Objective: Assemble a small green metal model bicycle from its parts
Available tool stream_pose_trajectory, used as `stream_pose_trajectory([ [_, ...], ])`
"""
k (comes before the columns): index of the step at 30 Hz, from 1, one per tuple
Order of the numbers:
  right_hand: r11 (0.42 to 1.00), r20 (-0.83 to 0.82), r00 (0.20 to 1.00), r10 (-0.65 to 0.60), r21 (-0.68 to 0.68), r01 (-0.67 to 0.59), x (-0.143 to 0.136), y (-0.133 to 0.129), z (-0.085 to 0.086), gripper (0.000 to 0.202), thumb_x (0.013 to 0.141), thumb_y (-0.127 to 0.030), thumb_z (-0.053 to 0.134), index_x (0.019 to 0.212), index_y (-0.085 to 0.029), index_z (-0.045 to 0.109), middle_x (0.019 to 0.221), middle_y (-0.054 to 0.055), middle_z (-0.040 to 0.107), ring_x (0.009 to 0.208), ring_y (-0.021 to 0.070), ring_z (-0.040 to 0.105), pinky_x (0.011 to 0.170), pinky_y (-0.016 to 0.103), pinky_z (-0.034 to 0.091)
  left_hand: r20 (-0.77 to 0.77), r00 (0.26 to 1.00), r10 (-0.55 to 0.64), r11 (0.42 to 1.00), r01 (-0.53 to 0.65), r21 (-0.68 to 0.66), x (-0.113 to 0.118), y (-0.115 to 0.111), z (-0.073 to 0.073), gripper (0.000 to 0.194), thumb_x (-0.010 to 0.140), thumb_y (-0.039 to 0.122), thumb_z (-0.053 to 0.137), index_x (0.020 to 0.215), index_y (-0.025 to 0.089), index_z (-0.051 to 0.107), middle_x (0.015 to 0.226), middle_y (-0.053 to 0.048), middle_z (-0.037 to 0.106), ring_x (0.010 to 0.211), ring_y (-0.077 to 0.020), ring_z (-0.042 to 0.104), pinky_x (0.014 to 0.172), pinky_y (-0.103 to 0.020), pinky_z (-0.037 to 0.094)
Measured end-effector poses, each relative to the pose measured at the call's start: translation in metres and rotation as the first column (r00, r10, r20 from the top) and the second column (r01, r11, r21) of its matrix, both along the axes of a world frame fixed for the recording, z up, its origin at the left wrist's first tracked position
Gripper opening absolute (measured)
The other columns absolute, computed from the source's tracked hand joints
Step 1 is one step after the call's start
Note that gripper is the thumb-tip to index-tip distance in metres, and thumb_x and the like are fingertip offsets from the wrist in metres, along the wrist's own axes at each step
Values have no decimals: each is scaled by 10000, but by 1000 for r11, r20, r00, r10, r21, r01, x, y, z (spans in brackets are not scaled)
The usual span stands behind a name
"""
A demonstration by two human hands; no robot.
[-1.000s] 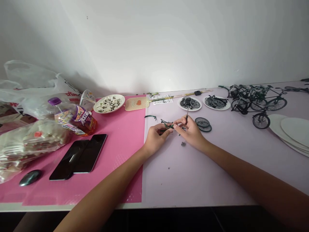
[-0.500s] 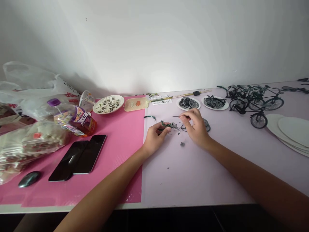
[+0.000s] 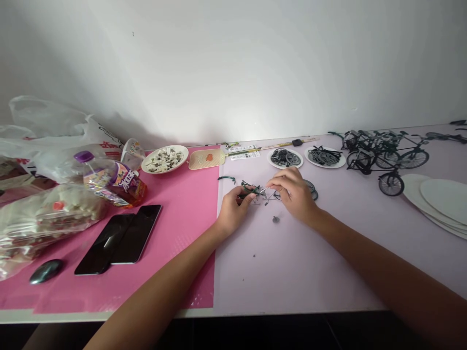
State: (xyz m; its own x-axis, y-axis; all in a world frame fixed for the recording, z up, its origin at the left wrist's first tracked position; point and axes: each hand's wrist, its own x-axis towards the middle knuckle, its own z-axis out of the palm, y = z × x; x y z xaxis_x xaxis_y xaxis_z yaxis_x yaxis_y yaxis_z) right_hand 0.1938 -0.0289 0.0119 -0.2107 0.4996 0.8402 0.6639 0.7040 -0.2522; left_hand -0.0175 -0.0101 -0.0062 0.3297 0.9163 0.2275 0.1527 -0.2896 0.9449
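Observation:
My left hand (image 3: 232, 206) is closed around a dark green miniature bicycle frame (image 3: 250, 187), low over the pale side of the table. In my right hand (image 3: 295, 193) a thin metal rod (image 3: 265, 188) is pinched, its tip at the right end of the frame; the rod's other end is hidden in my fingers. A small crank-like metal piece (image 3: 266, 202) hangs below the frame. Partly behind my right hand lies a small bicycle wheel (image 3: 312, 190). A little grey part (image 3: 276, 219) and a tiny bit (image 3: 254, 255) rest nearer the front edge.
Two white plates hold wheels (image 3: 285, 157) and dark bicycle parts (image 3: 324, 156). Several model bicycles (image 3: 386, 150) stand at the right, by stacked white plates (image 3: 445, 194). A bowl (image 3: 165, 159), tipped drink bottle (image 3: 115, 182), phones (image 3: 134, 233) and computer mouse (image 3: 46, 271) occupy the pink side.
My right hand has brought the rod down and left, from above the bicycle frame to its right end. My left hand keeps its hold in nearly the same place.

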Motion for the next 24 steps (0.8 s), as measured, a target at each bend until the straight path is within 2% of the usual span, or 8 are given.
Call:
stream_pose_trajectory([
  [5,1000,21,1000,-20,-8,20,-1,-1,-2,267,991,-57,551,1000,-278,699,904,46,675,903,246,601,790,420,514,-64,998,6,998,-2,66,-1,-2,2,189,971,308,639,1073,172,722,1158,-104,767,981,-213,700,832,-322,529],
  [24,999,20,1000,-19,-47,20,-1,0,-5,226,1009,-100,540,992,-268,690,917,52,680,922,254,593,825,435,500,-79,997,-1,997,7,76,-1,-2,1,184,968,328,637,1052,187,720,1129,-92,772,964,-208,706,848,-329,535],
])
